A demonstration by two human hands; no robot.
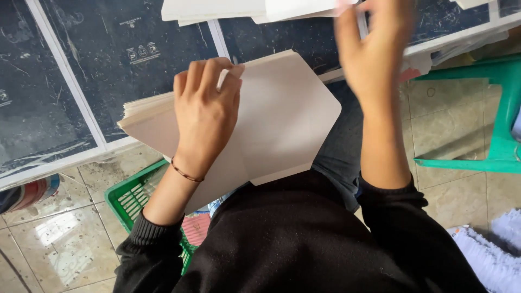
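Black long-sleeved top [304,239] fills btm of frame, closest to lens, w/ 2 sleeves pushed up the forearms. Left hand [206,116] pressed down on stack of pale beige die-cut card blanks w/ pointed flaps [282,119]; fingers curled over stack's far edge, pinching up top sheet near its corner. 1 thin brown cord bracelet [186,173] on that wrist. Stack rests across lap, its far end lying over edge of dark scuffed tabletop w/ white frame strips [81,81]; sheet count too many to tell, edges fanned at left. Right hand [369,49] raised at top of frame, blurred, up against 2nd pile of white sheets [228,10] on table; can't tell if fingers clasp anything. 1 green plastic basket [135,198] on tiled floor [54,239] below left forearm. 1 green plastic chair [499,114] at right, partly in view. Ruffled pale lilac cloth [496,249] at btm right corner.
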